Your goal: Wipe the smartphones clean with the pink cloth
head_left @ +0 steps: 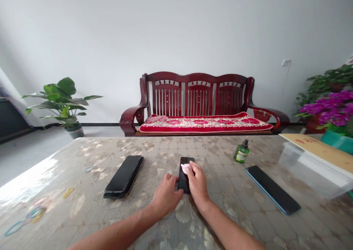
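A black smartphone point(183, 180) lies screen up on the table in front of me. My left hand point(167, 193) grips it at its left edge and lower corner, thumb and fingers curled. Pinched in my right hand point(198, 182) is a small pale pink cloth point(186, 168), pressed against the upper part of the screen. Whether it is fabric or tissue I cannot tell. To the left rests a stack of dark phones point(124, 176), the top one screen up. On the right another phone with a blue edge point(271, 189) lies at a slant.
A green bottle with a black cap point(242, 152) stands at the right. Beyond it is a clear plastic box point(317, 172) with a tan board on top. Several rubber bands point(35, 214) lie at the left. A wooden bench point(198, 95) stands behind the patterned table point(217, 220).
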